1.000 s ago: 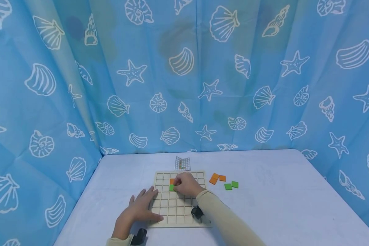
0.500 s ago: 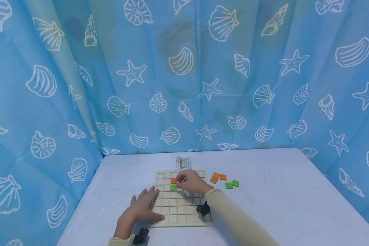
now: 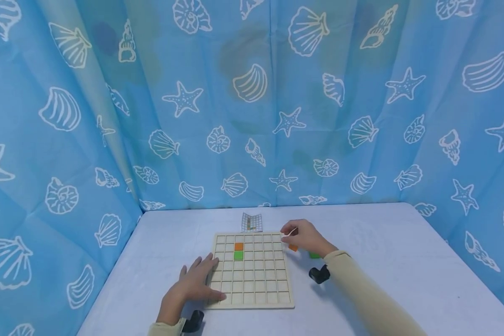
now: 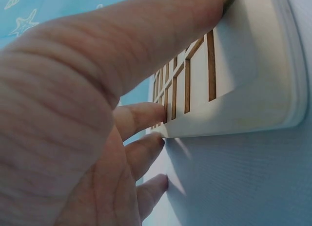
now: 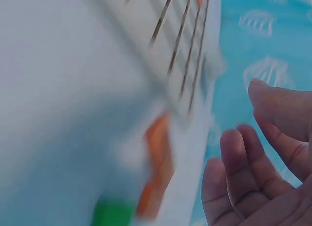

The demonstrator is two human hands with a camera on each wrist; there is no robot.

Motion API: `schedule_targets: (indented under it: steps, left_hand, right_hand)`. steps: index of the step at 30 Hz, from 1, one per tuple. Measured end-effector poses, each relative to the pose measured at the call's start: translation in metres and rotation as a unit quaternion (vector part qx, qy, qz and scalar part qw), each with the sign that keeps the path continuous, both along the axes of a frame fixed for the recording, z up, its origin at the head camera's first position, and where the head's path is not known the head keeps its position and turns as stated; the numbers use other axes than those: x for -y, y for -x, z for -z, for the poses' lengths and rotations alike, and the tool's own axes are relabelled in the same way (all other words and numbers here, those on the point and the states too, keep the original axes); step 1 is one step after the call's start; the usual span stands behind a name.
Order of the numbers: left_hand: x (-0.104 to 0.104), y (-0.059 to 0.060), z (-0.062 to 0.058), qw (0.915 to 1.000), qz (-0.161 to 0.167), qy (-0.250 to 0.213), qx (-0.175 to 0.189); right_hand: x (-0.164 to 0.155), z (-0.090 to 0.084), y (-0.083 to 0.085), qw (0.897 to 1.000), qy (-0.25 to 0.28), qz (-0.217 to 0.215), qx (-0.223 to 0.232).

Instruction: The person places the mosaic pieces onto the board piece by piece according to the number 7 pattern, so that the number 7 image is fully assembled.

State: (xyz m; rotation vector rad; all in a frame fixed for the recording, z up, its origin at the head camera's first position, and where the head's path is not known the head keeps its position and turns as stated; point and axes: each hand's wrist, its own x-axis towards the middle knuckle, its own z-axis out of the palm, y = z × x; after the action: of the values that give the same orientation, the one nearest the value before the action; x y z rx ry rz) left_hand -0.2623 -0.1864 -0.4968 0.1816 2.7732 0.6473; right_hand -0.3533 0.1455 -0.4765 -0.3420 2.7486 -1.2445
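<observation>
A pale wooden grid board (image 3: 252, 275) lies on the table. In its upper left part an orange tile (image 3: 239, 246) sits directly above a green tile (image 3: 238, 255). My left hand (image 3: 193, 282) rests on the board's left edge, fingers spread and thumb on the lower left corner. The right hand (image 3: 304, 234) hovers just beyond the board's upper right corner, over the loose tiles, with its fingers relaxed and nothing between them in the right wrist view. Below it, loose orange tiles (image 5: 160, 158) and a green tile (image 5: 113, 212) show, blurred; the hand partly hides them in the head view.
A small folded card (image 3: 252, 223) with a printed grid and coloured squares stands behind the board. The white-covered table (image 3: 382, 261) stretches to the right. A blue curtain (image 3: 218, 107) with white shell drawings hangs around the back and sides.
My right hand has left the tiles on the board and moved right to the loose tiles, its fingers empty. My left hand has stayed on the board's left edge.
</observation>
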Motion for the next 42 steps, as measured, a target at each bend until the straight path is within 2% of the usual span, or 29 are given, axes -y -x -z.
schedule_targets:
  steps: [4, 10, 14, 24, 28, 35, 42]
  left_hand:
    - [0.000, 0.000, 0.001, 1.0000, 0.000, -0.002, -0.002]
    - [-0.001, -0.001, 0.000, 1.0000, -0.001, 0.000, -0.007]
    - [-0.001, 0.000, -0.001, 1.0000, -0.005, -0.001, -0.001]
    - [-0.001, 0.003, 0.004, 1.0000, -0.006, 0.000, 0.006]
    - [0.000, 0.003, 0.003, 0.9999, -0.008, 0.003, 0.007]
    - [-0.002, 0.002, 0.003, 0.9999, -0.007, -0.007, 0.013]
    - [0.001, 0.002, 0.004, 0.9999, -0.002, -0.010, 0.010]
  right_hand:
    - [-0.029, 0.011, 0.007, 0.999, -0.014, 0.042, 0.003]
    - [-0.053, 0.028, 0.013, 0.996, -0.058, 0.070, 0.024]
    - [-0.058, 0.033, 0.014, 0.994, -0.068, 0.070, 0.040]
    - [-0.057, 0.036, 0.018, 0.991, -0.099, 0.074, 0.041]
    - [-0.058, 0.032, 0.022, 0.992, -0.110, 0.059, 0.029]
    - [-0.055, 0.007, 0.027, 0.992, -0.117, 0.039, -0.036]
    - [-0.031, -0.002, 0.026, 0.993, -0.103, 0.017, -0.047]
